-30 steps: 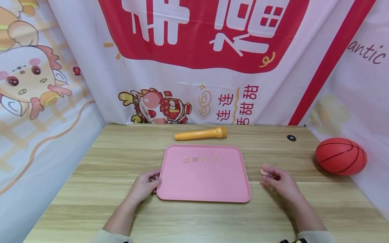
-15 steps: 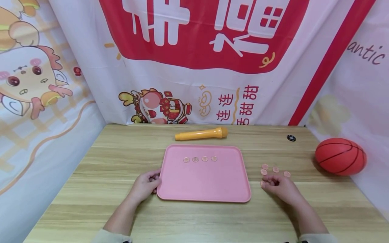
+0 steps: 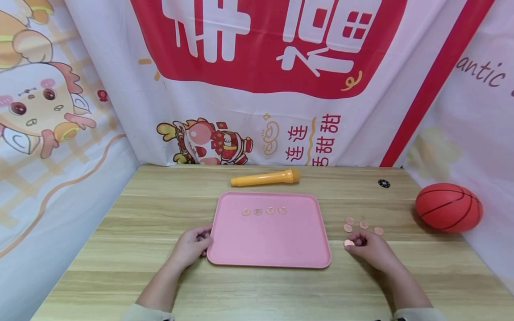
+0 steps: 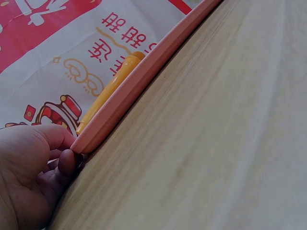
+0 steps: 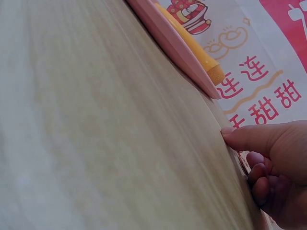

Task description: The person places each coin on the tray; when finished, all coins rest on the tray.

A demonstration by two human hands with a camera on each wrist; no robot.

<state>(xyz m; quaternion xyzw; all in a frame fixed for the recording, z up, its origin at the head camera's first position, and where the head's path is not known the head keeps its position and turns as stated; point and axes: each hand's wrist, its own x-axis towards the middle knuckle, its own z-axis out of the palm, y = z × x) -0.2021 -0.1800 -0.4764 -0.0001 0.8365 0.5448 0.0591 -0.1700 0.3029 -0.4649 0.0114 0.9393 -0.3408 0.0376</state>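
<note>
A pink tray [image 3: 268, 240] lies on the table, with several small copper coins [image 3: 258, 211] in a row in its far half. My left hand [image 3: 194, 244] grips the tray's left edge; in the left wrist view, fingers and thumb of that hand [image 4: 36, 172] hold the tray rim [image 4: 120, 103]. To the right of the tray, my right hand [image 3: 373, 250] pinches a copper coin [image 3: 348, 243] at the table surface. Several loose coins [image 3: 363, 224] lie just beyond its fingers. In the right wrist view, my right hand [image 5: 276, 163] hides the coin.
An orange toy microphone [image 3: 265, 178] lies behind the tray. A black-and-white chip [image 3: 384, 183] is at the back right, and a red toy basketball [image 3: 448, 207] sits by the right edge. Printed cloth [image 3: 257, 102] hangs along the table's back and sides.
My right hand has moved down and nearer from the loose coins, uncovering them, and now pinches a coin whose face is tilted into view. My left hand and the tray stay put.
</note>
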